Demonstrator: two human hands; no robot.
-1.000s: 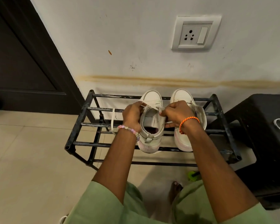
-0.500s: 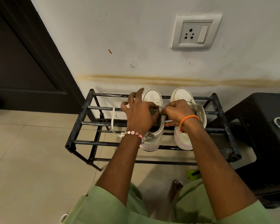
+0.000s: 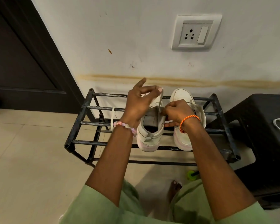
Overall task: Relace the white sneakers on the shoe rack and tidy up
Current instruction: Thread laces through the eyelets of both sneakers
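Two white sneakers [image 3: 149,128] on one rack [image 3: 81,117], left hand [image 3: 138,102] pinching lace [image 3: 159,102], right hand [image 3: 176,111] pinching eyelet edge

Shoe rack [image 3: 81,125] — black painted metal tubes, paint chipped. White sneakers [image 3: 149,130] — smooth, scuffed, matt. Lace [image 3: 160,101] — flat woven cloth. Floor tiles [image 3: 31,159] smooth, faint sheen.

Soft, even indoor light falls on the wall [image 3: 136,38] and floor [image 3: 23,159], with no glare. The door [image 3: 14,54] at left and the stool [image 3: 265,143] at right stay dim. Faint shadow lies under the rack [image 3: 81,120]. Wide-angle bending curves the edges; focus is fairly sharp.
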